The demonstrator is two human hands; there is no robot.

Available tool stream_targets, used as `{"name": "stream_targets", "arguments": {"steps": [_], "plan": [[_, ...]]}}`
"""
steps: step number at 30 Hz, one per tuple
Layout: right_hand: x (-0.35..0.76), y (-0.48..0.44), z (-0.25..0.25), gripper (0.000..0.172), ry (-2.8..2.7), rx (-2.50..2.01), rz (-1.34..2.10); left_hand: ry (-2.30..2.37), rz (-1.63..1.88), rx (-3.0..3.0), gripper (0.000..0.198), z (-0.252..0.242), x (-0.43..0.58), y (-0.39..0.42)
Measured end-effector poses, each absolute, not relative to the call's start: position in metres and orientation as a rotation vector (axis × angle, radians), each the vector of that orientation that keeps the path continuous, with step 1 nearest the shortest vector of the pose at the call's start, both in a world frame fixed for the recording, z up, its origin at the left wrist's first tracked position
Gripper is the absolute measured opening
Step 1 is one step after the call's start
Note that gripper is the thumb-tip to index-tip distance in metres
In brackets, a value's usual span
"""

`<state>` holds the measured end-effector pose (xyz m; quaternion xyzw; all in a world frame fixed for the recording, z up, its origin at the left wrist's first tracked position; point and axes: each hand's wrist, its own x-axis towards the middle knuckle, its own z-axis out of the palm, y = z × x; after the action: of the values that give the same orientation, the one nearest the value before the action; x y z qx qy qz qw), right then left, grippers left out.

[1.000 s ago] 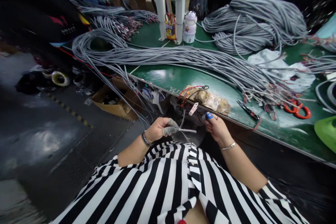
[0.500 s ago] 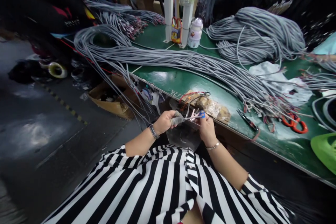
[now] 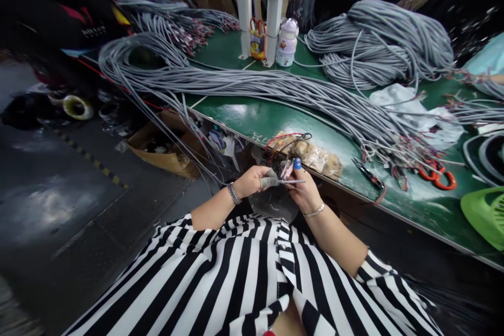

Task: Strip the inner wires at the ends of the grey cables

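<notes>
My left hand, with grey coverings on its fingertips, is closed on a thin grey cable whose end points right, toward my other palm. My right hand has a blue covering on the thumb and is closed round something small and pinkish, too small to name. Both hands are close together in front of the table's near edge. Just beyond them, a wooden block wrapped partly in clear film lies at the edge, with red and black wires on it.
Long grey cables stretch across the green table. Behind lies a big cable coil. Pliers, orange-handled scissors and a green basket are at the right. A bottle stands by a post; a cardboard box is below left.
The cable end now lies apart from my right thumb, below it, where before it reached the blue covering. My right hand has turned slightly. The whole view has shifted a little.
</notes>
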<state>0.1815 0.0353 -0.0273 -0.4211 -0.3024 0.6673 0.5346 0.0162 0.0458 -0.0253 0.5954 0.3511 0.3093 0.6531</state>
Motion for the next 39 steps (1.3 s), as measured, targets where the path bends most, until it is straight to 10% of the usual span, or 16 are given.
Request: {"name": "stream_targets", "arguments": {"steps": [39], "plan": [[0.189, 0.032, -0.024, 0.051, -0.603, -0.899, 1.823, 0.835, 0.801, 1.36, 0.038, -0.017, 0.006, 0.043]]}}
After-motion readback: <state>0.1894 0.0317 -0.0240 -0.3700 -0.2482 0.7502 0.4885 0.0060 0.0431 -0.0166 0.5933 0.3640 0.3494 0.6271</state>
